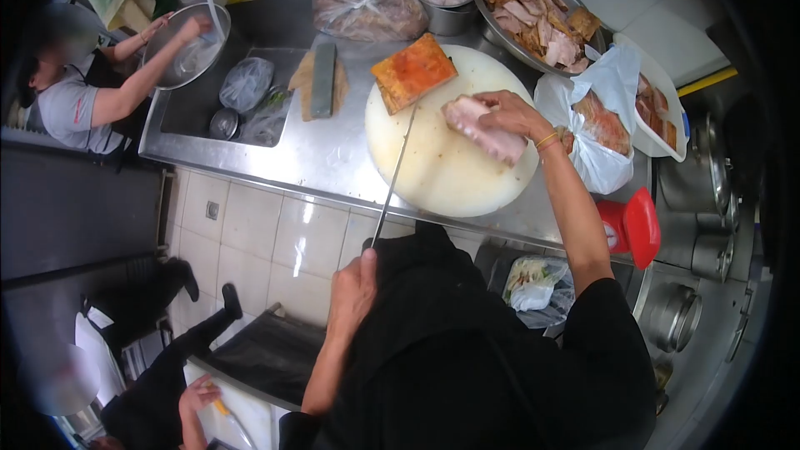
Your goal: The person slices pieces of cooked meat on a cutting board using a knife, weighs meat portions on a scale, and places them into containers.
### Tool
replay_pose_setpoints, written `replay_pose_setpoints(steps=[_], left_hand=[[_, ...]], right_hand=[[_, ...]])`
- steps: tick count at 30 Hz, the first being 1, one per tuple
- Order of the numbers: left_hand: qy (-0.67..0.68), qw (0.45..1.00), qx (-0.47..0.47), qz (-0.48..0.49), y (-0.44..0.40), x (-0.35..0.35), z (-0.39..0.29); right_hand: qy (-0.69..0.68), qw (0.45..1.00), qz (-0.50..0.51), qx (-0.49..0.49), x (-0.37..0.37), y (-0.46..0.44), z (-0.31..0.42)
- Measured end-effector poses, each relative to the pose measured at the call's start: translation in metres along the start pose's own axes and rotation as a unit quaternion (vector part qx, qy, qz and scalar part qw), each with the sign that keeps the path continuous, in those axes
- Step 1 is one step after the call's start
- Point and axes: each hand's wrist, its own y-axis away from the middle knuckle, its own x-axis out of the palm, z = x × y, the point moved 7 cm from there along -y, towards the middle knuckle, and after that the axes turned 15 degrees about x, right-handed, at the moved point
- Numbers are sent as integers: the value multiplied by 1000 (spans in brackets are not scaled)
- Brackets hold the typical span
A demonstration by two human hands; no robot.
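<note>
A long thin knife is in my left hand, its fingers wrapped round the handle below the counter edge. The blade points up across the round white cutting board, its tip near an orange-brown slab of meat. On the board's right part my right hand grips a pale pink piece of meat from above, fingers closed on it. The orange slab lies at the board's upper left, apart from this piece.
Around the board are a bowl of meat pieces, bagged meat, a sharpening stone, a white bag and a red scale. A person holds a metal bowl over the sink; another works lower left.
</note>
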Motion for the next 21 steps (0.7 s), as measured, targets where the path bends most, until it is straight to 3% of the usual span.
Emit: replay_pose_setpoints(steps=[4, 7, 10, 14, 16, 19, 21], left_hand=[[-2, 1000, 8, -13, 1, 6, 7], [7, 1000, -2, -10, 3, 11, 1], [12, 1000, -2, -5, -4, 8, -10], [0, 1000, 11, 6, -8, 6, -34], [5, 1000, 13, 17, -13, 6, -49], [-20, 999, 36, 8, -18, 9, -66], [-25, 999, 44, 13, -21, 12, -76]], right_hand=[[78, 942, -306, -111, -3, 30, 27], [150, 948, -279, -29, 7, 20, 20], [153, 959, -237, -7, 4, 17, 26], [131, 976, -150, -88, 37, 48, 31], [98, 973, -199, -55, 46, 71, 42], [70, 921, -344, -169, 47, 87, 46], [58, 943, -300, -134, 52, 84, 44]])
